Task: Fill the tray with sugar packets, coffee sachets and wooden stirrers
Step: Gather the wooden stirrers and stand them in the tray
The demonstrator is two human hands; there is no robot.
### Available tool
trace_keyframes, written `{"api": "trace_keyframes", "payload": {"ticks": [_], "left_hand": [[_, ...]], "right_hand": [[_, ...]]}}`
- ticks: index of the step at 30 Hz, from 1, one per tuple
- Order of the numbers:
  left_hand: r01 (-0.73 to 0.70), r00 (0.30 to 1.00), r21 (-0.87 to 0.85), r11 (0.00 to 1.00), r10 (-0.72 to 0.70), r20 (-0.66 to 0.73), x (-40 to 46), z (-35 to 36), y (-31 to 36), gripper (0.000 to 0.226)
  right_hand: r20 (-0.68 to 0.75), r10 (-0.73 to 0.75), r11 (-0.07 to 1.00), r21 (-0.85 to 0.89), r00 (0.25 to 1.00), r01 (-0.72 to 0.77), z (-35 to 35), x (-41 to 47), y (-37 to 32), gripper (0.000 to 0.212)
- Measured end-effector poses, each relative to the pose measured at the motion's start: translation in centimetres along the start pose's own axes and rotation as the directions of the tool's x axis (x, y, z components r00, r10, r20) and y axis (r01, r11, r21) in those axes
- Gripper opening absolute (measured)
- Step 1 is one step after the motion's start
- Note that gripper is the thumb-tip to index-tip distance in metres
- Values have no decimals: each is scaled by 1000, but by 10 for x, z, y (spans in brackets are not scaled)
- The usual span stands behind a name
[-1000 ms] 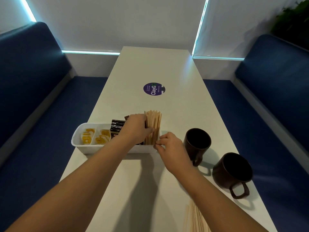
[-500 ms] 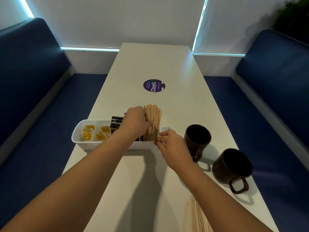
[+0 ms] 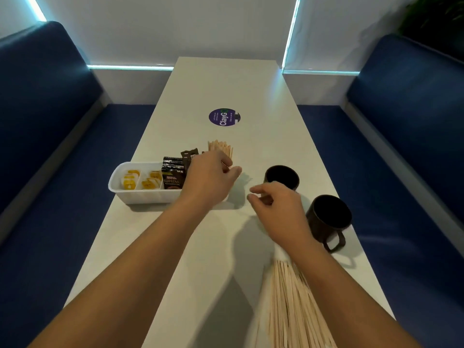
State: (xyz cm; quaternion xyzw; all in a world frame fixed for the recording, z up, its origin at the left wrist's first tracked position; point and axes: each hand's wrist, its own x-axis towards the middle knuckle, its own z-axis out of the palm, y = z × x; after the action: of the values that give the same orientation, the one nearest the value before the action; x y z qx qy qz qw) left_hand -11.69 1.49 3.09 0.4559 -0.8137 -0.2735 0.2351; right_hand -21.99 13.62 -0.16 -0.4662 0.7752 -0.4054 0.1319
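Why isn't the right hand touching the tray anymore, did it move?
Yes. The right hand pulled back from the tray, toward the mugs.

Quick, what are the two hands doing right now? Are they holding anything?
Left hand: loosely curled over the stirrers in the tray; whether it grips them cannot be told.
Right hand: relaxed above the table, holding nothing.

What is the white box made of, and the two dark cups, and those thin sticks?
The white rectangular tray looks like matte plastic: smooth, rounded rim. The two dark brown mugs seem glazed ceramic, maybe, with a dull sheen. The pale thin stirrers look like bare wood, light tan.
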Motion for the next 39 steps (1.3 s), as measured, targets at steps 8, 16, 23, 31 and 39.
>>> {"api": "trace_keyframes", "payload": {"ticks": [8,16,23,31,39], "left_hand": [[98,984,-19,995,-94,153,-122,49,6,33],[195,924,278,940,-272,269,-192,94,7,70],[225,902,302,926,-315,295,-198,106,30,48],[347,864,164,923,-383,327,-187,101,23,39],[394,874,-29,919,-364,323,-179,92,14,21]], "right_hand": [[39,251,950,-204,967,-238,-58,-93,51,31],[43,420,828,-427,906,-364,-60,-158,88,72],[139,472,850,-332,870,-408,-56,-161,86,47],[187,490,850,-319,851,-420,-59,-148,87,15],[217,515,848,-266,829,-458,-65,-136,90,18]]}}
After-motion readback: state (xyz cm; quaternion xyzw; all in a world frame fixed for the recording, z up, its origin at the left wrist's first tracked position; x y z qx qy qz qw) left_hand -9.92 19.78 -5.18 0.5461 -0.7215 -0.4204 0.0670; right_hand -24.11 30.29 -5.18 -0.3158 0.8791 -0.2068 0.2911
